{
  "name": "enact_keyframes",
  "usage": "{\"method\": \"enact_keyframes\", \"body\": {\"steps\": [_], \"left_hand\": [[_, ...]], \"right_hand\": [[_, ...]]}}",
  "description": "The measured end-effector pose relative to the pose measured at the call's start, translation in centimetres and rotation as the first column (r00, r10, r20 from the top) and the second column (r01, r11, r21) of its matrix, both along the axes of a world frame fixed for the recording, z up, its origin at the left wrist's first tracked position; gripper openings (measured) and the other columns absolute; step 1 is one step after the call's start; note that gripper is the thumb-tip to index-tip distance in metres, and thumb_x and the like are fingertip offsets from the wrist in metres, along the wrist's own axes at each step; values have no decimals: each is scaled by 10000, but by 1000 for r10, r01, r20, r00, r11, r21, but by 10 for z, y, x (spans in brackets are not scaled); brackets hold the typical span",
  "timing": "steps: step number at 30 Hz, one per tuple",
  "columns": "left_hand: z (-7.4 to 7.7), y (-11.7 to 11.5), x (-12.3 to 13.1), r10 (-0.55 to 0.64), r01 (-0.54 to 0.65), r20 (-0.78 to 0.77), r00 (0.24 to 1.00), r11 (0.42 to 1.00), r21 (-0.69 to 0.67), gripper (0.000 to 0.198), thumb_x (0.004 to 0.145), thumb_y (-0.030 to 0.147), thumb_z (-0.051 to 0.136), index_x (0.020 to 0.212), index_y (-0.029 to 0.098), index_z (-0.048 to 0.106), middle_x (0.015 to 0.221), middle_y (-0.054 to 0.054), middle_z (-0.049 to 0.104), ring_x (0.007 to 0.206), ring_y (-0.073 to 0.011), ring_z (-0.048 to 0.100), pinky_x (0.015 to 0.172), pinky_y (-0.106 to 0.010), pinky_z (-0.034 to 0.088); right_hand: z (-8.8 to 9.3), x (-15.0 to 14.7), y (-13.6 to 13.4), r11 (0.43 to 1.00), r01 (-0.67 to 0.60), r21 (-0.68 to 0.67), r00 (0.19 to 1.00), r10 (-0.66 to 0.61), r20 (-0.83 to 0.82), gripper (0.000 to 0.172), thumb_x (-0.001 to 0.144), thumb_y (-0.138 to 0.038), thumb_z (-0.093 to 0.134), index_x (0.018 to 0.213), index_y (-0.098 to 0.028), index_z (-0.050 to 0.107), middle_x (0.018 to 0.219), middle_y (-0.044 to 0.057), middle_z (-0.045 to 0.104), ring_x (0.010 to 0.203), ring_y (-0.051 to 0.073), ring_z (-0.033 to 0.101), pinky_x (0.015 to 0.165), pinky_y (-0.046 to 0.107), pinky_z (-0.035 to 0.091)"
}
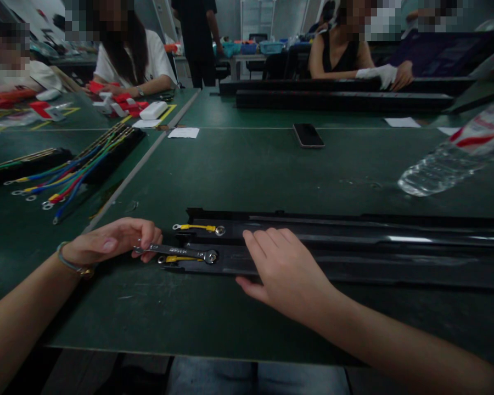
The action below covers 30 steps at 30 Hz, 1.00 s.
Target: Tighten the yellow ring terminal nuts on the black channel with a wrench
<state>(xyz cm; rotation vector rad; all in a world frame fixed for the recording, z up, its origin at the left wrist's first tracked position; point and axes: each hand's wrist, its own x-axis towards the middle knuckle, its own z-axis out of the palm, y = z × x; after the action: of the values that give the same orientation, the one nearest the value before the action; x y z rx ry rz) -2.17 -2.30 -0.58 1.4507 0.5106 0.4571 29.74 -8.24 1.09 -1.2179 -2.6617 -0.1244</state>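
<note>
My left hand (119, 241) grips one end of a metal combination wrench (177, 250). The wrench's ring end sits over a fastener near the left end of the nearer black channel (354, 269). Partly under the wrench lies a short yellow wire with a ring terminal (161, 260). A second yellow wire (197, 227) is fixed by a bolt (219, 231) in the farther black channel (333, 224). My right hand (280, 269) rests over the nearer channel, fingers on top and thumb at its near side, holding it.
Coloured cables with ring terminals (86, 159) lie at the left. A phone (308, 135) lies mid-table, and a water bottle (444, 164) leans into view at the right. Across the table, one person with a white glove (379, 74) handles long black parts (341, 101); others sit at the left.
</note>
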Motion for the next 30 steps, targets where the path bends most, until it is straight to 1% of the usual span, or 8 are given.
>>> {"method": "enact_keyframes", "body": {"steps": [9, 16, 23, 30], "left_hand": [[0, 0, 0, 8, -8, -23, 1000, 1000, 21, 332, 664, 452, 509, 787, 144, 506, 663, -47, 466, 630, -197, 437, 582, -317, 341], [0, 1, 0, -18, 18, -28, 999, 1000, 23, 333, 672, 453, 503, 794, 143, 489, 678, -49, 469, 639, -197, 439, 573, -308, 344], [0, 0, -1, 1, -1, -20, 1000, 1000, 5, 326, 662, 446, 516, 787, 145, 496, 682, -53, 478, 647, -202, 444, 585, -313, 350], [-1, 1, -2, 4, -3, -31, 1000, 1000, 23, 332, 659, 451, 523, 782, 144, 499, 668, -53, 480, 639, -201, 449, 577, -312, 351]], "right_hand": [[0, 1, 0, 1000, 0, -6, 1000, 0, 1, 534, 777, -427, 445, 1130, -28, 482, 938, 129, 569, 847, 238, 472, 714, 359, 356], [0, 0, -1, 1000, -3, 10, 1000, 3, -6, 537, 768, -427, 463, 1126, -27, 485, 922, 134, 576, 838, 232, 481, 708, 356, 355], [0, 0, 0, 1000, -1, 12, 1000, 1, -1, 533, 769, -422, 460, 1123, -25, 485, 930, 131, 571, 835, 238, 472, 709, 360, 356], [0, 2, -1, 1000, 0, 1, 1000, 0, 6, 539, 777, -425, 443, 1131, -19, 479, 921, 129, 563, 831, 241, 463, 715, 365, 356]]}}
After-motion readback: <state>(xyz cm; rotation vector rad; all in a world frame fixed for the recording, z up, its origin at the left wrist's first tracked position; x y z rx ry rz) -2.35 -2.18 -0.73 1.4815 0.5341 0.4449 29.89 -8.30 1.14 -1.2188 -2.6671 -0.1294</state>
